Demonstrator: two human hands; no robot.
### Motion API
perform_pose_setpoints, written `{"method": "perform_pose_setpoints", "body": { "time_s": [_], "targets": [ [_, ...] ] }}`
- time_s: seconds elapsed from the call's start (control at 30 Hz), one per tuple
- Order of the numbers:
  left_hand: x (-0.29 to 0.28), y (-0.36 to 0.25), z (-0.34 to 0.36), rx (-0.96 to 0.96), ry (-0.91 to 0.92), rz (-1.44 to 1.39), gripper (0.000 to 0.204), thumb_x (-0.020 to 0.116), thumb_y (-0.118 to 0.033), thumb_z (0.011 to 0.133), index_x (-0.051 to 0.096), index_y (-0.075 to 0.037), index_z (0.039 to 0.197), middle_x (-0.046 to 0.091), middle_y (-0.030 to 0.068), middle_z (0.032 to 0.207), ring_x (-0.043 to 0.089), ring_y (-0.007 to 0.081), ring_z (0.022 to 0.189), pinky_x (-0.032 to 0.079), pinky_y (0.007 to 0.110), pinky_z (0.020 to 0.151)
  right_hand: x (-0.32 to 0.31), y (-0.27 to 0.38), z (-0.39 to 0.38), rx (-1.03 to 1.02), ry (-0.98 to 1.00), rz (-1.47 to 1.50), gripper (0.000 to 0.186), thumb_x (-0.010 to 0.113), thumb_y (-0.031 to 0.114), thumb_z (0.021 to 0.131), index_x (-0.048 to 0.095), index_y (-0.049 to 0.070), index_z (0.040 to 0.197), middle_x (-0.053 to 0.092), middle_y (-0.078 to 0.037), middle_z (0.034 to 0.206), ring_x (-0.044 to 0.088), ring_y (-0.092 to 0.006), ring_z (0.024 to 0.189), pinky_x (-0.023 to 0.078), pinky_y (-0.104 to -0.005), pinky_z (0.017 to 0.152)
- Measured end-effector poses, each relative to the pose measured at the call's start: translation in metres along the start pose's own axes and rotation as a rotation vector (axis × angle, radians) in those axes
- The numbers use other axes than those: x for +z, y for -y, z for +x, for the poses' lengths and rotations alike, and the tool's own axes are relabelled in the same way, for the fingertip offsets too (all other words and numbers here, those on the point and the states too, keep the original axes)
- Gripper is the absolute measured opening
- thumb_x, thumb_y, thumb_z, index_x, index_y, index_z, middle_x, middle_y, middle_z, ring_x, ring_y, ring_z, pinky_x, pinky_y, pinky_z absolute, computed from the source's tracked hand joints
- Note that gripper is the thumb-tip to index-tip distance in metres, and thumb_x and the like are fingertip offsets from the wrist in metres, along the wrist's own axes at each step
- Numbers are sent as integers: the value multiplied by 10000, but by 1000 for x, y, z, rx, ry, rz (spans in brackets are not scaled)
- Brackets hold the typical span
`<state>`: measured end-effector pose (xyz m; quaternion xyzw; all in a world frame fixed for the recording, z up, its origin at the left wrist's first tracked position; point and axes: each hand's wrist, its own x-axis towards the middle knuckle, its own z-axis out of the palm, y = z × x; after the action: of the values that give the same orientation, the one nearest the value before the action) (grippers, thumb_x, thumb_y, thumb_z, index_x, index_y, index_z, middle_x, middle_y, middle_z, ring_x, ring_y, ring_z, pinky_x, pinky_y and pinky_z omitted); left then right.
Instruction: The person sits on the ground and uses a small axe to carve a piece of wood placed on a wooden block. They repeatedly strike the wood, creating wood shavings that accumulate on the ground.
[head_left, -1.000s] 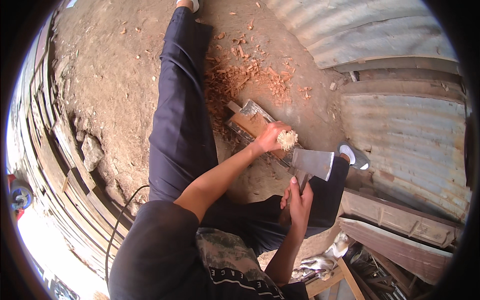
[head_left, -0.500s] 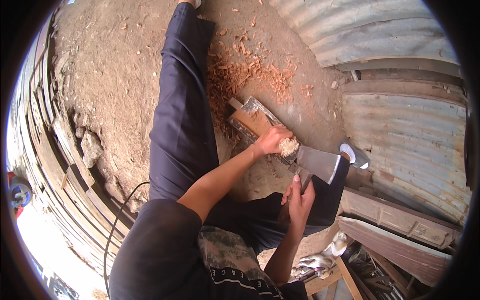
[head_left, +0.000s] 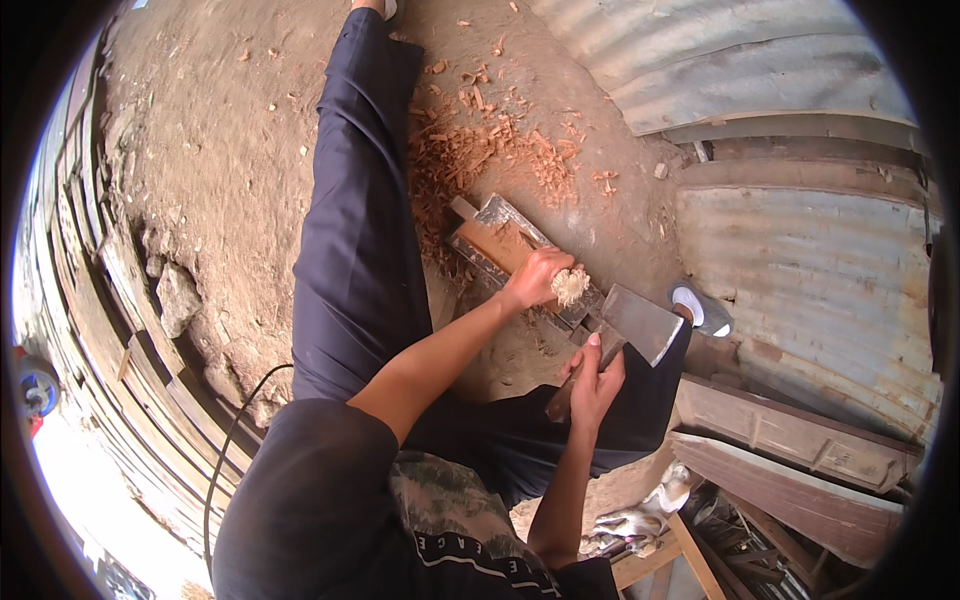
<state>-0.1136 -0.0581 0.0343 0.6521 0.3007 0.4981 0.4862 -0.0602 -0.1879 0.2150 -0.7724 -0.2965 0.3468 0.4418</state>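
Observation:
My left hand (head_left: 538, 277) is closed round a stick whose pale, frayed end (head_left: 570, 286) sticks out beside the thumb; the rest of it is hidden. In my right hand (head_left: 597, 388) is a hatchet, gripped by its dark wooden handle (head_left: 560, 402), thumb stretched along the top. Its broad grey blade (head_left: 642, 325) points away to the right, just past the frayed end. Under and beyond my left hand lies a long, low block (head_left: 490, 238) with a scuffed grey rim and an orange-brown face.
Reddish wood shavings (head_left: 490, 140) are scattered on the dirt floor beyond the block. Corrugated metal sheets (head_left: 800, 270) stand at the right. A dog (head_left: 640, 515) lies by a wooden frame (head_left: 690, 555) at the lower right. Stacked planks (head_left: 120, 340) run along the left.
The hatchet has turned slightly, and more of its handle shows below my right hand. My left hand still grips the frayed stick. The whole view has shifted a little.

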Motion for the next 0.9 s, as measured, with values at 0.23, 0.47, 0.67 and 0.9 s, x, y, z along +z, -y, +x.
{"method": "perform_pose_setpoints", "body": {
  "time_s": [0.23,0.47,0.67,0.9],
  "targets": [
    [-2,-3,0,-109,36,1,201,783,-110,786,653,20,869,629,224,780,632,425,791,498,454,732,5,-11,14,149,202,-270,234,592,230,1059,513,35,956,501,-16,629,492,-99,452,398,-265,407],
    [-1,-5,12,-110,-20,-25,236,790,-179,747,663,-9,849,610,217,757,606,428,775,475,476,711,23,3,15,31,-64,83,230,605,214,1050,499,32,958,485,-9,611,455,-92,440,378,-266,407],
    [-2,-6,14,-244,14,73,226,757,-95,747,651,20,911,627,252,818,626,469,843,497,454,720,-4,26,18,404,185,-119,254,633,270,1034,535,56,939,473,1,621,468,-97,455,393,-274,417],
    [7,3,59,-310,-208,11,160,675,-74,805,716,11,934,713,233,814,736,343,762,546,421,701,-20,-1,-20,519,148,0,266,627,292,1034,552,55,940,515,-13,661,502,-105,487,426,-287,447]
  ]
}}
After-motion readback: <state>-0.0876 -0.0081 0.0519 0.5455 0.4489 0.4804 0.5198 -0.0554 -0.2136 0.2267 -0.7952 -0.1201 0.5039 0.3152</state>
